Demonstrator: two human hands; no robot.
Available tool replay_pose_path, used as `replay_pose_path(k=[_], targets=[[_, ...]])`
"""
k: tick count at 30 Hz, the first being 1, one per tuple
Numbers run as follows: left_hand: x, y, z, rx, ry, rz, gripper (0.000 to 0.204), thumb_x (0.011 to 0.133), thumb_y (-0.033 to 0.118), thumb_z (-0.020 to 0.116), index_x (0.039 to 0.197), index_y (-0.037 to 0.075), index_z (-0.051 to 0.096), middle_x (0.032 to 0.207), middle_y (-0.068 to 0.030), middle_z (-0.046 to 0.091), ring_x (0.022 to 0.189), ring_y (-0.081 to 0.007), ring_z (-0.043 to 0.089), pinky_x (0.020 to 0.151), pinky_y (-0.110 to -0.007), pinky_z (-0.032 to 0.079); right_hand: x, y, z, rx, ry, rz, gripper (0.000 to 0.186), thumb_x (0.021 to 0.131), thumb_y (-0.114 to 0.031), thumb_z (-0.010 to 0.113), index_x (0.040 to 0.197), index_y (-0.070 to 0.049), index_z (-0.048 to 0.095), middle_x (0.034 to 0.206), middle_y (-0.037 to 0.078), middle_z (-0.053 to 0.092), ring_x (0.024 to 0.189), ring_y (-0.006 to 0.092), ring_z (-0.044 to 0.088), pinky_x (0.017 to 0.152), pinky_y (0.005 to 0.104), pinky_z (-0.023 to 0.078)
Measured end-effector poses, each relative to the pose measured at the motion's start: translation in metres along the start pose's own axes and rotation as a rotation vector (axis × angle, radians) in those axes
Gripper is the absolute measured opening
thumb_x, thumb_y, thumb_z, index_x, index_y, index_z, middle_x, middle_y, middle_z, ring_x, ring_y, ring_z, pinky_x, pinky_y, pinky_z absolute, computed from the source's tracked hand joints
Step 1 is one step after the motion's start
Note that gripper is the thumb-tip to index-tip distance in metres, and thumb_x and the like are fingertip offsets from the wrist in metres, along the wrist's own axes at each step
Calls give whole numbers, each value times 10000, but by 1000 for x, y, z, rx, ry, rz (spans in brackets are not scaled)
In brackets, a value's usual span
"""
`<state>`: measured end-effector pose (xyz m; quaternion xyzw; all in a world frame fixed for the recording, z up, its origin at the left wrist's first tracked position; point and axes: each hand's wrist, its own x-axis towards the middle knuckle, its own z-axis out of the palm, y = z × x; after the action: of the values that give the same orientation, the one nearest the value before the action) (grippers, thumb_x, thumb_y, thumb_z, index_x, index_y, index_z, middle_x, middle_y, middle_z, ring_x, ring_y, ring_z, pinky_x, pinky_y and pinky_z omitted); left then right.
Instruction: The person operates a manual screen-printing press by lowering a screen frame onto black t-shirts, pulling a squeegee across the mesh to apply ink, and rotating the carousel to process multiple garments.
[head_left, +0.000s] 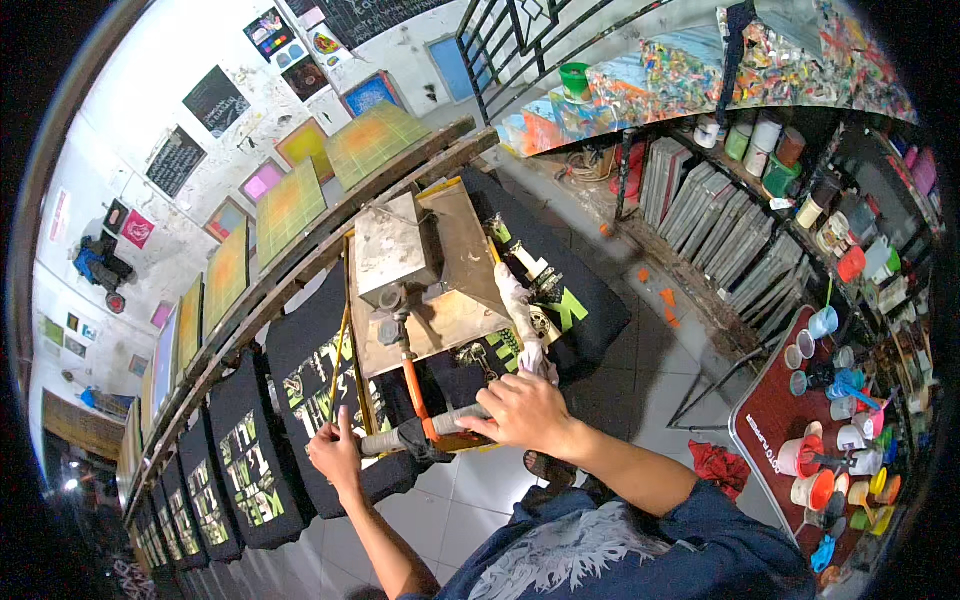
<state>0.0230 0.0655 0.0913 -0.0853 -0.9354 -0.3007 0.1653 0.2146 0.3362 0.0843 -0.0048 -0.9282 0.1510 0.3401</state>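
Head view's pretty busy. Right hand (525,408) is wrapped over the right end of a grey bar (455,418), clearly holding it. Left hand (335,457) is up against the other end, thumb sticking up, but can't tell how tightly those fingers close. That bar sits at the near side of a metal box (390,245) on a flat plate, above a black shirt (600,325), with an orange pipe (412,390) running between box and bar.

Containers: loads on the right. On the red table (757,408) there's a blue cup (823,323) with a green stick poking out, and a tub (815,491) with orange-red stuff inside. Green bucket (575,80) stands on the paint-splattered surface (650,85). Jars (764,140) crowd the shelf below, but no clue what most of them hold.

Plate and box hide part of the shirt's lime-and-white print. Right-hand shelves get murky, the far shirts on the left fade into darkness, and the fisheye rim crops the table.
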Motion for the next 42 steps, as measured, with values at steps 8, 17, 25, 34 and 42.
replay_pose_path(k=[8, 17, 25, 34, 42], targets=[[6, 16, -10, -15, -179, -98, 565, 933, 451, 755, 598, 4, 668, 551, -70, 655, 535, -109, 613, 551, -307, 461, 14, 7, -19, 158, -497, 71, 554, 913, -582, 662, 927, -29, 640, 823, 136, 670, 779, 304, 708, 659, 424, 577], [21, -10, 10, -121, 41, -241, 565, 1009, 445, 651, 679, -9, 713, 559, -19, 587, 563, -83, 492, 559, -299, 362, 32, 36, -24, 470, -697, -125, 536, 907, -442, 723, 1089, 48, 605, 832, 193, 704, 753, 379, 722, 685, 473, 583], [9, -13, 14, -296, 367, -286, 441, 1029, 326, 669, 783, -37, 716, 789, -94, 729, 690, -105, 626, 684, -275, 499, 18, 41, -12, 596, -495, -158, 606, 980, -466, 631, 1282, 53, 545, 919, 209, 694, 758, 344, 728, 596, 414, 588], [11, -52, 24, -653, 361, -620, 396, 997, 193, 654, 1302, -58, 641, 1120, -145, 741, 792, -181, 683, 647, -304, 502, 6, 42, -5, 486, -340, -200, 540, 934, -358, 674, 1274, 46, 560, 911, 148, 680, 804, 266, 692, 653, 373, 569], [9, -78, 21, -614, 318, -610, 347, 1010, 183, 615, 1269, -39, 679, 1095, -115, 741, 722, -171, 616, 612, -304, 505, 4, 42, -1, 462, -274, -237, 495, 945, -314, 637, 1276, 47, 570, 925, 143, 665, 828, 253, 668, 682, 346, 567]])
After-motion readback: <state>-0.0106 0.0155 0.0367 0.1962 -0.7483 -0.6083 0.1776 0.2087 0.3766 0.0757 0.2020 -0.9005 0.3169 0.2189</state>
